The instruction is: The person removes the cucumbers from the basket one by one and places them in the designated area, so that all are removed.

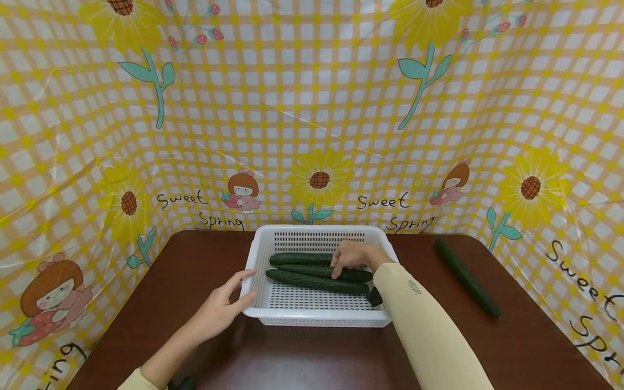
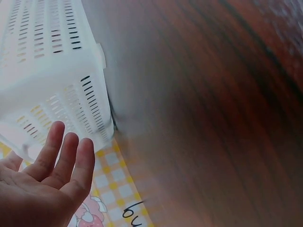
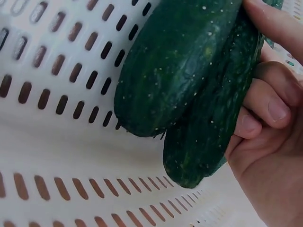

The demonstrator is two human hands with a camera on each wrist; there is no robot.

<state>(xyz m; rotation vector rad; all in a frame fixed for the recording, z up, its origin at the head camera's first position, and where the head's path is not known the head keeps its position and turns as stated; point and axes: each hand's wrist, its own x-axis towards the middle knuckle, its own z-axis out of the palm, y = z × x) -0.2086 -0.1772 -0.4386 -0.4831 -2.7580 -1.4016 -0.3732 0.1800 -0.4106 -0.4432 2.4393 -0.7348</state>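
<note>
A white plastic basket (image 1: 322, 313) with slotted walls stands on the table, and several dark green cucumbers lie lengthwise in it. My right hand (image 1: 353, 254) reaches inside and grips the middle cucumber (image 1: 302, 268) near its right part, thumb in front. In the right wrist view, curled fingers (image 3: 270, 101) press along that cucumber, with the front cucumber (image 3: 175, 71) lying right against it. Behind, the back cucumber (image 1: 299, 259) is partly covered by the hand. At the basket's left rim, my left hand (image 1: 221, 309) rests with its fingers spread and relaxed.
A single cucumber (image 1: 468, 279) lies slantwise on the dark brown table (image 1: 419, 260), right of the basket. Checked cloth (image 1: 322, 119) with sunflowers hangs around the back and both sides. A small dark object (image 1: 375, 297) shows beside the right wrist.
</note>
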